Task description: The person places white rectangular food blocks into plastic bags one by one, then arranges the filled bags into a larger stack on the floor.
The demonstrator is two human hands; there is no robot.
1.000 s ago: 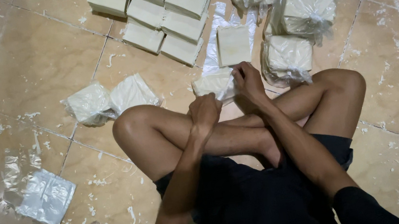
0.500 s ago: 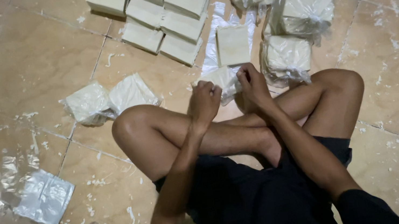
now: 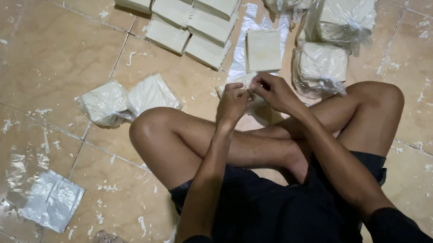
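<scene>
I sit cross-legged on a tiled floor. My left hand (image 3: 232, 104) and my right hand (image 3: 276, 92) meet in front of my shins, both pinching the top of a small clear plastic bag holding a pale block (image 3: 248, 83). Most of that bag is hidden behind my fingers. Just beyond it lies a bare pale square block (image 3: 264, 49) on a strip of clear plastic (image 3: 243, 45).
Several unwrapped pale blocks (image 3: 190, 7) lie in rows at the top. Several bagged blocks (image 3: 330, 24) pile up at the upper right; two more bagged blocks (image 3: 126, 99) rest by my left knee. Empty plastic bags (image 3: 52, 199) and white scraps litter the floor at left.
Both hands have lifted slightly off my legs and come together on the bag's top; the fingers now pinch it closer.
</scene>
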